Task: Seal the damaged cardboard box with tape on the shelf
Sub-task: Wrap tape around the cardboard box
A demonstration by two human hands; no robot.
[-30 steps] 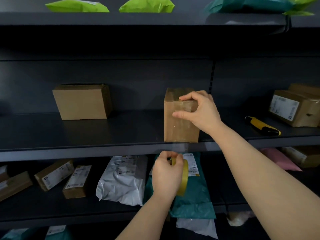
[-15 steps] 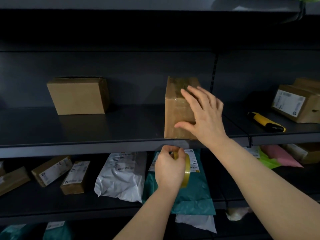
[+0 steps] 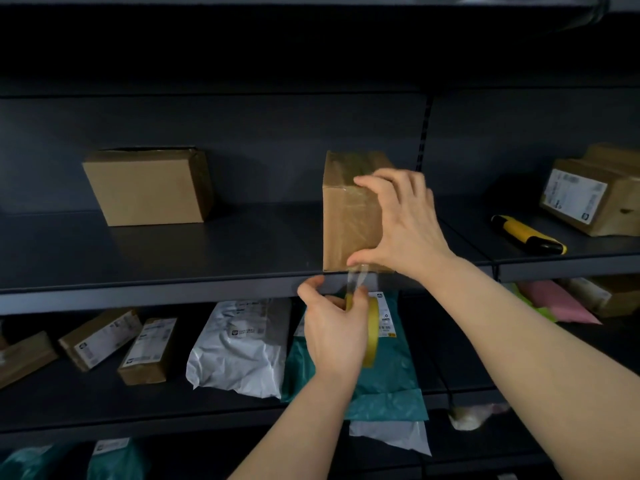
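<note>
Dim overall; the dark grey metal shelf (image 3: 207,251) goes near black in its upper recess. Frontal light brightens the right hand (image 3: 412,233) and tall brown cardboard box (image 3: 341,233), whose tape (image 3: 362,216) glints; edges bow.

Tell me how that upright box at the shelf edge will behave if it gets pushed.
The cardboard box stands tall and narrow at the shelf edge, so a high push would probably tip it. The right hand spanning its face likely steadies it. Its glossy taped front may be slippery.
</note>
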